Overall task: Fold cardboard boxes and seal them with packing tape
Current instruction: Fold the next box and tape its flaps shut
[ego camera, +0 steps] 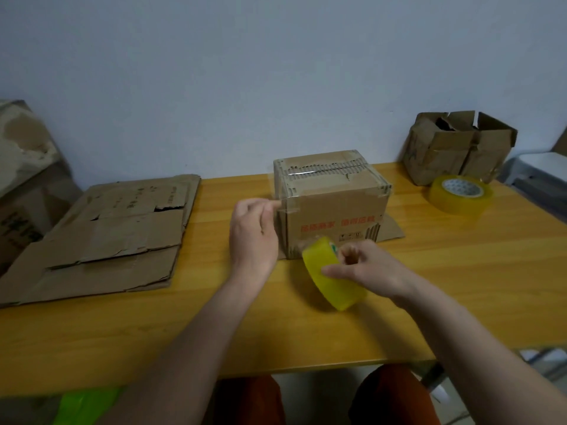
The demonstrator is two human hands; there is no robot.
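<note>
Head view: looking down over a wooden desk with a closed box at its middle.
Cardboard box [333, 207]: squat brown corrugated carton, flaps down, red print across the near face, glossy clear tape over the top seam and along the near upper edge; a loose cardboard flap pokes out from beneath it on the right.
Left hand [253, 233]: at the box's left near corner, fingers curled, fingertips pressing the tape end where it wraps that corner.
Right hand [360, 265]: just in front of the box, fingers hooked through the core of the tape roll, thumb across its outer band.
Tape roll [333, 279]: thick, translucent yellow, glossy, tilted on edge, overlapping the box's lower near face; whether it touches the desk cannot be told.
Second tape roll [458, 194]: right of the box, lying flat, same yellow sheen, pale core with dark print.
Flattened cardboard [104, 237]: left of the box, creased sheets stacked flat, ragged torn edges.
Battered box [457, 148]: right of the box and further back, crumpled, top flaps standing open, patched with old tape.
Desk [184, 332]: smooth honey-yellow wood grain, faint shine.
Room: plain pale wall [245, 72] behind the box; a worn carton [21, 167] at far left.
</note>
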